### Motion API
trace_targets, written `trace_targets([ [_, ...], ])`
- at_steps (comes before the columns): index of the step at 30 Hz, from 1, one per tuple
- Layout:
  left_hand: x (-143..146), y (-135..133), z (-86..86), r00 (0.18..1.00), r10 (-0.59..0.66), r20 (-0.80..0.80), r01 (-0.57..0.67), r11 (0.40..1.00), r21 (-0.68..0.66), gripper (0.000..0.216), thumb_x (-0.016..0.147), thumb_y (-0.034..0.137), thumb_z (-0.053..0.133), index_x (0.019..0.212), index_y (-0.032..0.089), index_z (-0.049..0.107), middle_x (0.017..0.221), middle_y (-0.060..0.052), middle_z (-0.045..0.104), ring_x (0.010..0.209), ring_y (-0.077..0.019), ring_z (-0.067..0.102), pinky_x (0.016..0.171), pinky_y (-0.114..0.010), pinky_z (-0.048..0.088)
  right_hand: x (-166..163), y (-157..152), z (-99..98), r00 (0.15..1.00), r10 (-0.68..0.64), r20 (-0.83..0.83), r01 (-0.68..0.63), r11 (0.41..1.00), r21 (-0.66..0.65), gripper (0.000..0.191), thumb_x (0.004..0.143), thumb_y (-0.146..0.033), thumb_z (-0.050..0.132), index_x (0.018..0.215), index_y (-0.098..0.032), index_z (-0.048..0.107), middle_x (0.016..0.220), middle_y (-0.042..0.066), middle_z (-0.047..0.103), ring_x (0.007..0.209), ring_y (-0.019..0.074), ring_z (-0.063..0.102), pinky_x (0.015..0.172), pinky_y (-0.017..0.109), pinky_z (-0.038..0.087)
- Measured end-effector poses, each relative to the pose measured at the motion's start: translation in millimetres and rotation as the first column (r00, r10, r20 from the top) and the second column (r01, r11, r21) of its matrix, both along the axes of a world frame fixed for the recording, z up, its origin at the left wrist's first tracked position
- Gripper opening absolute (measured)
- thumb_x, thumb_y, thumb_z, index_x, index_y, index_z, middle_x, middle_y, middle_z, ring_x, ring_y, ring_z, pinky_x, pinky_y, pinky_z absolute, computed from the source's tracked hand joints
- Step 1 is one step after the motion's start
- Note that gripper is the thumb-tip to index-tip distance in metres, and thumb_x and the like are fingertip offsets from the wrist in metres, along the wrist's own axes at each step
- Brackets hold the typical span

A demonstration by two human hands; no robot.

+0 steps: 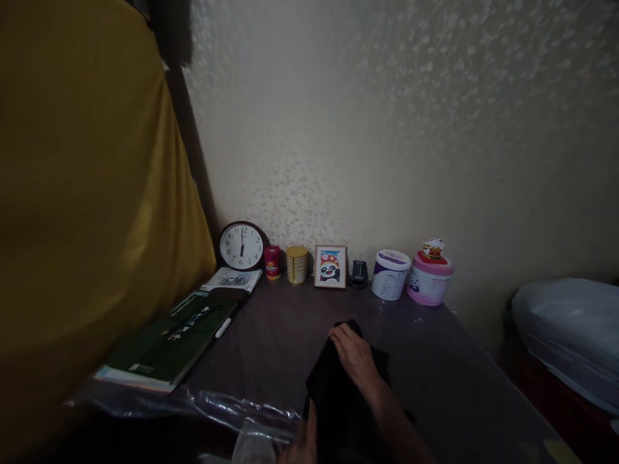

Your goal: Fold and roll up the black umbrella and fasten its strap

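Observation:
A black cloth item [329,380] lies near the front of the table; in this dim light I cannot tell whether it is a garment or a bag. My right hand [355,361] reaches over it from the right, its fingers bent together and gripping the cloth near the far edge. Low in the view, my left hand [305,441] is at the cloth's near left edge, one finger lying along the side. The picture's bottom cuts off much of that hand, but it appears to hold the edge.
A dark table [280,335] has a clear plastic cover [227,409]. Left are a green book [169,335], white pen [223,327] and clock [242,245]. Along the wall stand tins [296,265], a panda picture [331,267] and tubs [391,276]. A yellow curtain [97,193] hangs left.

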State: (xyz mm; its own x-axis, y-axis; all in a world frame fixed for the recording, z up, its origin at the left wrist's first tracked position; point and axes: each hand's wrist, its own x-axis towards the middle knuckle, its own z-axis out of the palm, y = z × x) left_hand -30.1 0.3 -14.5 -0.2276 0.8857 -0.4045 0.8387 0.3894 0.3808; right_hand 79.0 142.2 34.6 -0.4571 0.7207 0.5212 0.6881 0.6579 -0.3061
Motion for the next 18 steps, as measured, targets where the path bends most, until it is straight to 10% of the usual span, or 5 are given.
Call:
trace_targets([
  [12,-8.6,-1.9,6.6,0.995,0.025,0.100,-0.026,1.000,0.011,0.072,0.079,0.019,0.044,0.141,0.021,0.006,0.120,-0.009,0.058,0.098,-0.0206,0.061,0.078,-0.027,0.043,-16.3,9.3,-37.9,0.985,-0.109,0.132,0.097,0.991,0.096,0.023,0.091,-0.021,0.036,0.087,-0.025,0.059,0.083,0.002,0.060,0.081,0.0153,0.057,0.080,0.027,0.041],
  [18,-14.1,5.8,29.3,0.966,-0.243,0.092,0.240,0.970,0.042,0.086,0.073,0.020,0.051,0.138,0.033,-0.003,0.117,-0.010,0.059,0.098,-0.0251,0.061,0.076,-0.032,0.045,-19.2,11.4,-36.1,0.987,-0.109,0.118,0.100,0.992,0.079,0.023,0.090,-0.020,0.037,0.087,-0.025,0.060,0.085,0.002,0.062,0.082,0.0158,0.058,0.083,0.028,0.042],
])
